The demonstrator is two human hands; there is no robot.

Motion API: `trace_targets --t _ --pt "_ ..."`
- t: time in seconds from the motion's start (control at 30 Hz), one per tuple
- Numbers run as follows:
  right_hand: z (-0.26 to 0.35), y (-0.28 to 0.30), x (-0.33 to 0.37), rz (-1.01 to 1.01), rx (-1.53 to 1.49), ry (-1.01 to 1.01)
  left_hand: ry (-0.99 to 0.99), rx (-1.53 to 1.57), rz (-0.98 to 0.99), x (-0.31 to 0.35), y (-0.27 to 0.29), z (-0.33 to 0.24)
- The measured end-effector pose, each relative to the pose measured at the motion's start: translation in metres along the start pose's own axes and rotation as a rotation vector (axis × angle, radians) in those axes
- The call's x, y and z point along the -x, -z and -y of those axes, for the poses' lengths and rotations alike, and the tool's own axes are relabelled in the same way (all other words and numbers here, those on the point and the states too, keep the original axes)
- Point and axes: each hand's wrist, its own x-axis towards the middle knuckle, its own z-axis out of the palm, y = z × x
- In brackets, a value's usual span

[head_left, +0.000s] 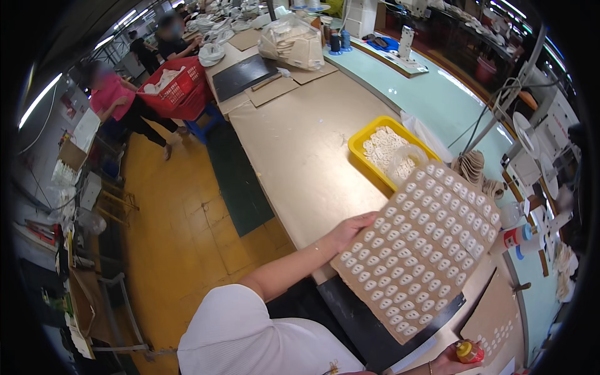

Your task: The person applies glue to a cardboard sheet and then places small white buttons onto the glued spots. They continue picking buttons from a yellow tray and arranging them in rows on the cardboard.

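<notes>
My left hand [351, 231] grips the left edge of a brown cardboard sheet [400, 219], its fingers partly hidden behind it. The sheet is tilted above the table and carries rows of small white oval pieces with dark holes. At the lower right, my right hand [445, 362] is closed around a small red bottle with a yellow top [470, 352]. Beside that hand, another brown sheet [500, 312] with a few white pieces lies on the table. Past the raised sheet stands a yellow basket [357, 152] of loose white pieces [382, 147], with a clear round container in it.
A black board [359, 325] lies partly under the raised sheet. Bottles [515, 236] and fabric rolls [469, 165] stand to the right. Bagged pieces [290, 47] and a dark panel [245, 76] lie at the table's far end. People and red baskets [178, 87] are beyond at the left.
</notes>
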Motion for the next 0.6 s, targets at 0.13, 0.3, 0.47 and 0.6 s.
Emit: trace_targets --t 0.13,0.3,0.47,0.6 --pt "-0.009 -0.064 0.027 -0.15 0.063 -0.04 -0.172 0.03 0.012 0.029 0.021 -0.066" --pt "-0.022 -0.067 0.037 -0.086 0.124 -0.132 -0.45 0.013 -0.243 0.075 0.054 -0.134" --pt "-0.039 -0.048 0.03 -0.019 0.126 -0.233 -0.705 -0.112 -0.533 0.114 0.07 -0.19" --pt "-0.052 -0.055 0.039 -0.071 0.119 -0.297 -0.927 -0.217 -0.618 0.155 0.106 -0.226"
